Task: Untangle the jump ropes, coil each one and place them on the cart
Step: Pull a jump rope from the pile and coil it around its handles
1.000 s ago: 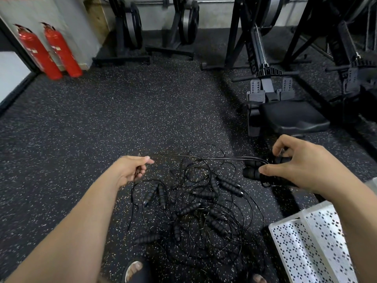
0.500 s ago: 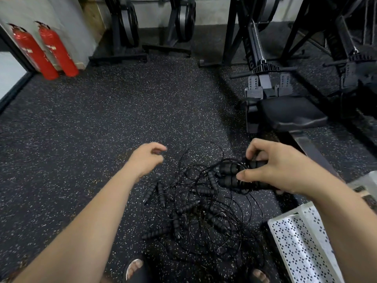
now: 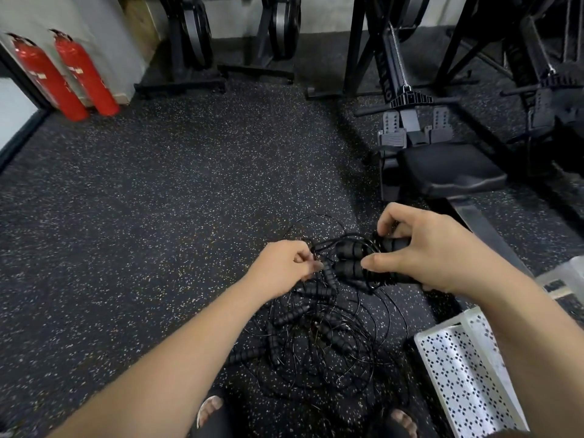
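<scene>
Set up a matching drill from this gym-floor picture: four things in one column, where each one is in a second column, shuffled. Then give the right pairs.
Things
1. two red fire extinguishers
2. white perforated metal cart shelf
3. pair of black ribbed jump-rope handles
4. thin black rope cord

Places
A. gripped in the right hand
B. lower right corner of the view
C. pinched by the left hand
D. far left, by the wall

Pairs: 1-D, 2-B, 3-A, 4-C
</scene>
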The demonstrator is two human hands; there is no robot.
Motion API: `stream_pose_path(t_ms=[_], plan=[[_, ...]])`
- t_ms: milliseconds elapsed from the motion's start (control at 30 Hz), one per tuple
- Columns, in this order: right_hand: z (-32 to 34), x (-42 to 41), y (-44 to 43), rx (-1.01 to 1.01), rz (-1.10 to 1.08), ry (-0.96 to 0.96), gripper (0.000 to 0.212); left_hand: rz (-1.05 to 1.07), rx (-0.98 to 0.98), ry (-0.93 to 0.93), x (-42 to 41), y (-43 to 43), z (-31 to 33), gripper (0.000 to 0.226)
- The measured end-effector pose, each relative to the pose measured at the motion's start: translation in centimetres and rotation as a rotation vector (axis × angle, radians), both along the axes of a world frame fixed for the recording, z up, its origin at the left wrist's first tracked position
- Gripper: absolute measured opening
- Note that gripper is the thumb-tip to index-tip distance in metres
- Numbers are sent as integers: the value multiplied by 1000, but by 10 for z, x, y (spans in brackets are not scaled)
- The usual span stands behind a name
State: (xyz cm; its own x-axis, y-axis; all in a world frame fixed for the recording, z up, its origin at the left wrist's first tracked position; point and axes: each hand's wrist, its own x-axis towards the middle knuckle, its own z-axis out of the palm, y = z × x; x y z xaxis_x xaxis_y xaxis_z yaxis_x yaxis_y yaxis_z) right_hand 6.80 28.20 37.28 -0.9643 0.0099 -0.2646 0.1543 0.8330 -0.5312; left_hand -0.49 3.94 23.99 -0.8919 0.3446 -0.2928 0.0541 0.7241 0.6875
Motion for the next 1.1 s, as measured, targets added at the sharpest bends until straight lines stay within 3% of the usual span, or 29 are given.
stream_pose_path(t_ms=[67, 133, 333, 467, 667, 800, 933, 1100], plan=[[0, 0, 1, -9, -15, -12, 43, 13, 24, 22, -4, -3, 4, 11], [-2, -1, 3, -12, -42, -23, 43, 41, -14, 72, -10, -10, 6, 14], [-7, -4, 0, -95, -25, -51, 46, 42, -56, -2, -1, 1, 1, 43], [-10, -5, -2, -105, -7, -70, 47, 75, -54, 20, 0, 11, -6, 16], [-25, -15, 14, -93, -146, -63, 48, -82, -78, -19, -16, -23, 28, 14], [-48, -25, 14, -15, -129, -107, 48, -150, -126, -40, -12, -39, 47, 22], [-71, -33, 11, 79, -99, -194, 44, -64, 12, 14, -10, -40, 61, 28], [-107, -39, 6, 147, -65, -292, 46, 77, 316, -48, -14, -47, 62, 38]])
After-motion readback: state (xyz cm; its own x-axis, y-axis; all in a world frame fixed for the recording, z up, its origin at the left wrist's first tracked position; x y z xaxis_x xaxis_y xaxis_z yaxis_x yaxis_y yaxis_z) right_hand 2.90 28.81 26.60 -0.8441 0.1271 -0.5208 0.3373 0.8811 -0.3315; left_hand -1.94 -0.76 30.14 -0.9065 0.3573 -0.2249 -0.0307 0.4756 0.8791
